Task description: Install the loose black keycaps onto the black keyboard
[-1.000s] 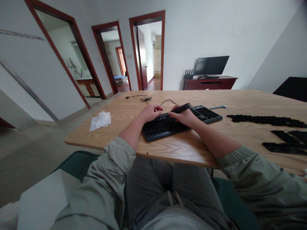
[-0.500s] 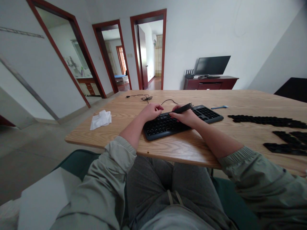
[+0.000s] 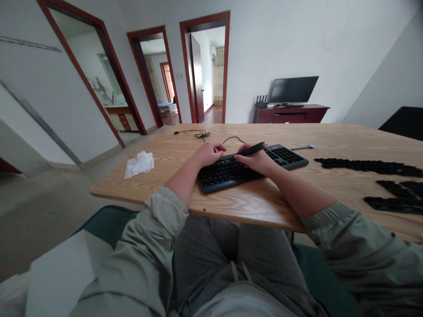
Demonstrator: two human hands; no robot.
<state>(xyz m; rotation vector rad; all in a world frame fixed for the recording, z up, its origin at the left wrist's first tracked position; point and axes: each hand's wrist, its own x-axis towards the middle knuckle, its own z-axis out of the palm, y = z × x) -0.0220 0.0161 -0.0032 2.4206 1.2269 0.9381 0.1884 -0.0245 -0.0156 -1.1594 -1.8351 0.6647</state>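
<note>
A black keyboard (image 3: 228,175) lies at a slant on the wooden table in front of me. My left hand (image 3: 211,153) rests over its far left part, fingers curled in. What they hold, if anything, is hidden. My right hand (image 3: 251,159) is closed around a slim black brush (image 3: 254,149), held slanted above the middle of the keyboard. One end, which looks bristled, points up to the right; its other end is hidden near the fingers. Behind my hands runs a thin black cable (image 3: 234,138), with a bundled coil (image 3: 202,135) further left.
A crumpled white tissue (image 3: 140,164) lies on the table (image 3: 172,185) at the left. Beyond the keyboard's right end is a small blue stick-like tool (image 3: 303,147). Rows of small black pieces (image 3: 366,166) lie at the right, with more clusters (image 3: 393,203) nearer me.
Hardly anything differs. Both hands, the brush and the keyboard keep the same places, apart from a very slight shift of the whole view.
</note>
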